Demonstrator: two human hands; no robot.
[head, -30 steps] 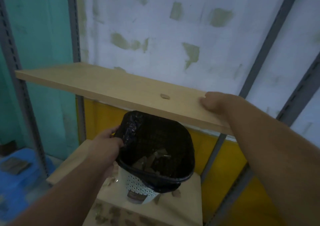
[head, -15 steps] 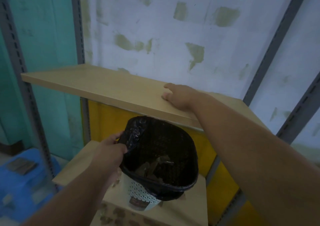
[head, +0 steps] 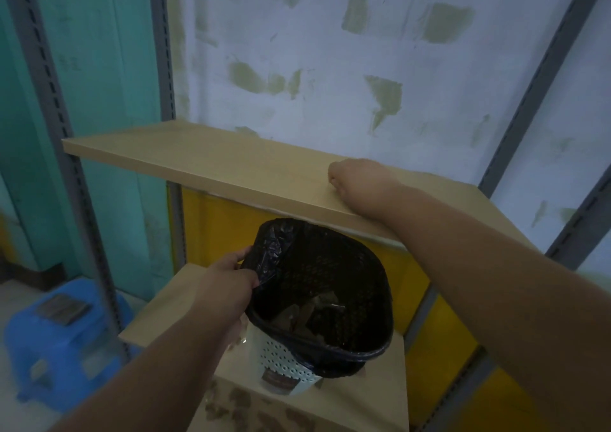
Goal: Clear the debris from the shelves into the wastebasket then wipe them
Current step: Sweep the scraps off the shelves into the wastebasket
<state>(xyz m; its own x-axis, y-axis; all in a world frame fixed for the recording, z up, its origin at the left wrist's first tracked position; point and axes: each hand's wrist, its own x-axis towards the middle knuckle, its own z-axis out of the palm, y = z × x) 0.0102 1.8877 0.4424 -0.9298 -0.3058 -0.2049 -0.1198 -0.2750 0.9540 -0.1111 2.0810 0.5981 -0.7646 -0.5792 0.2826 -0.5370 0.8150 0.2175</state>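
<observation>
The left hand (head: 228, 286) grips the wastebasket (head: 317, 302) by its rim just under the shelf (head: 205, 160) edge, probably to catch whatever the right hand (head: 360, 180), fingers curled on the board, drags off.

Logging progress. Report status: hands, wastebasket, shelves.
Left hand grips wastebasket liner rim under top shelf. Right hand curled on shelf edge; contents hidden. Debris on lowest shelf.

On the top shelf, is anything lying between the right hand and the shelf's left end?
No: in the head view the top shelf shows bare wood from the right hand leftward to its end.
</observation>
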